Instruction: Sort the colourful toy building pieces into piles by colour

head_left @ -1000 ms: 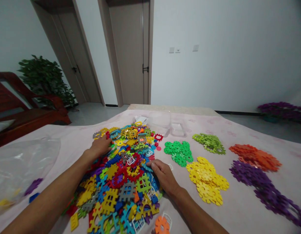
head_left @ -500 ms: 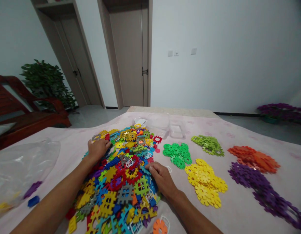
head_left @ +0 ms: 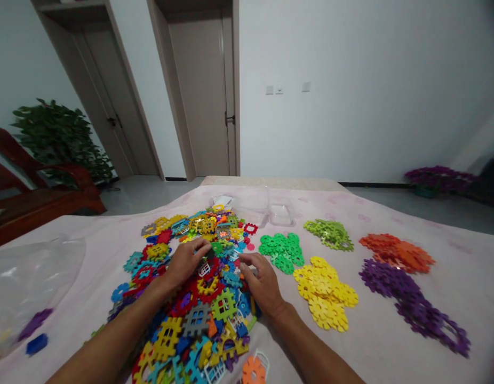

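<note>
A big mixed pile of coloured plastic interlocking pieces [head_left: 191,288] covers the pink sheet [head_left: 111,240] in front of me. My left hand [head_left: 185,262] lies palm down on the pile's middle, fingers curled over a few pieces. My right hand [head_left: 262,281] rests at the pile's right edge, fingertips bent and pressed onto pieces there; whether they pinch one is hidden. Sorted heaps lie to the right: green [head_left: 281,252], lime [head_left: 330,234], yellow [head_left: 326,292], orange [head_left: 397,252], purple [head_left: 415,304].
Clear plastic containers [head_left: 267,210] stand behind the pile. A clear bag [head_left: 26,277] with a few pieces lies at the left. One orange piece [head_left: 253,370] sits near the front edge. Red wooden chair [head_left: 39,186], a plant and doors lie beyond.
My left hand has slid from the pile's far left edge rightward to its middle. My right hand has shifted slightly up and left. The view has panned a little right.
</note>
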{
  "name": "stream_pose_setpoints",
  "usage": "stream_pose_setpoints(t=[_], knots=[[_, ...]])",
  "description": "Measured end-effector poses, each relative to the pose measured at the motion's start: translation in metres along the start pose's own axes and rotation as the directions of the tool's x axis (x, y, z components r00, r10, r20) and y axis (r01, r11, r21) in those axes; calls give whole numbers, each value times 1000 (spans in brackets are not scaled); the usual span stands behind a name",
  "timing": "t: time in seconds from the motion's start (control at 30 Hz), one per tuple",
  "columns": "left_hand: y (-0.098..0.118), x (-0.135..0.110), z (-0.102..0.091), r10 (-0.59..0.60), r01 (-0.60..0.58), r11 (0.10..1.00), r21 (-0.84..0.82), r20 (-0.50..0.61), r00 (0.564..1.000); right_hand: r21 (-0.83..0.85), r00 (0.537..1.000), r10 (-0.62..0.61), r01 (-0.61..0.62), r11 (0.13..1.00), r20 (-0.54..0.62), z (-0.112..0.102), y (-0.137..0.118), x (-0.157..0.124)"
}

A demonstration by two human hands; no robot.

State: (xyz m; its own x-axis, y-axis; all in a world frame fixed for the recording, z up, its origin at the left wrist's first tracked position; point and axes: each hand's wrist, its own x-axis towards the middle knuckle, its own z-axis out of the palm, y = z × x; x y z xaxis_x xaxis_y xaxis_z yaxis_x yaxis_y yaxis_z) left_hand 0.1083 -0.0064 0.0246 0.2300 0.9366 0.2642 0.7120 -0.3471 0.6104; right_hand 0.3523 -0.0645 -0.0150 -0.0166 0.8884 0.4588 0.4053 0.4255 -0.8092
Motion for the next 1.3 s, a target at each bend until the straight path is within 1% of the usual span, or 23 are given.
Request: stream_pose_setpoints(t=[0.1, 0.17, 0.23, 0.3, 0.4, 0.5, 0.57, 0.6, 0.67, 0.73, 0.77, 0.83, 0.9, 0.97, 1.03, 1.13, 1.23, 1.3], knots=[[26, -7, 15, 74, -69, 996, -64, 86, 994, 73, 999, 49, -49, 996, 7, 2, -3, 3], [37, -10, 23, 116, -102, 989, -110, 130, 985, 129, 994, 101, -105, 986, 36, 5, -5, 4], [44, -12, 29, 145, -122, 982, -142, 166, 975, 180, 985, 162, -170, 969, 61, 6, -5, 5], [44, -12, 31, 153, -128, 981, -145, 177, 972, 193, 980, 195, -197, 961, 30, 4, -1, 6], [35, -8, 27, 128, -119, 990, -70, 151, 980, 89, 978, 179, -170, 981, -109, -9, 12, 14], [20, 1, 16, 111, -118, 991, 70, 100, 989, -37, 953, 191, -205, 978, -235, -34, 31, 26], [11, 12, 9, 120, -131, 975, 181, 71, 990, -126, 936, 182, -228, 965, -300, -53, 40, 32], [8, 20, 6, 133, -145, 961, 237, 65, 989, -192, 931, 148, -222, 956, -335, -60, 44, 34], [2, 41, 2, 170, -187, 923, 336, 81, 982, -343, 925, 21, -162, 925, -379, -68, 46, 34], [-2, 65, 2, 195, -236, 878, 417, 138, 971, -432, 926, -118, -53, 900, -359, -63, 42, 29], [-4, 78, 2, 185, -244, 853, 461, 169, 968, -435, 931, -170, 14, 900, -323, -57, 39, 25], [-7, 101, 5, 128, -224, 806, 547, 208, 970, -383, 944, -242, 142, 913, -226, -39, 33, 15], [-13, 118, 7, 67, -183, 777, 603, 211, 975, -313, 955, -269, 218, 924, -127, -22, 28, 6], [-20, 128, 10, 33, -164, 771, 615, 219, 975, -266, 964, -260, 236, 935, -59, -11, 26, 0], [-28, 130, 14, 12, -167, 772, 614, 248, 969, -239, 970, -237, 219, 946, -47, -7, 28, -2], [-40, 123, 16, -25, -163, 761, 628, 279, 960, -210, 976, -198, 175, 962, -94, -8, 33, -1], [-47, 105, 12, -38, -180, 747, 640, 311, 950, -184, 983, -159, 139, 973, -97, -9, 36, 0], [-49, 89, 3, -23, -220, 751, 623, 357, 934, -168, 988, -133, 117, 979, -85, -9, 37, 0]])
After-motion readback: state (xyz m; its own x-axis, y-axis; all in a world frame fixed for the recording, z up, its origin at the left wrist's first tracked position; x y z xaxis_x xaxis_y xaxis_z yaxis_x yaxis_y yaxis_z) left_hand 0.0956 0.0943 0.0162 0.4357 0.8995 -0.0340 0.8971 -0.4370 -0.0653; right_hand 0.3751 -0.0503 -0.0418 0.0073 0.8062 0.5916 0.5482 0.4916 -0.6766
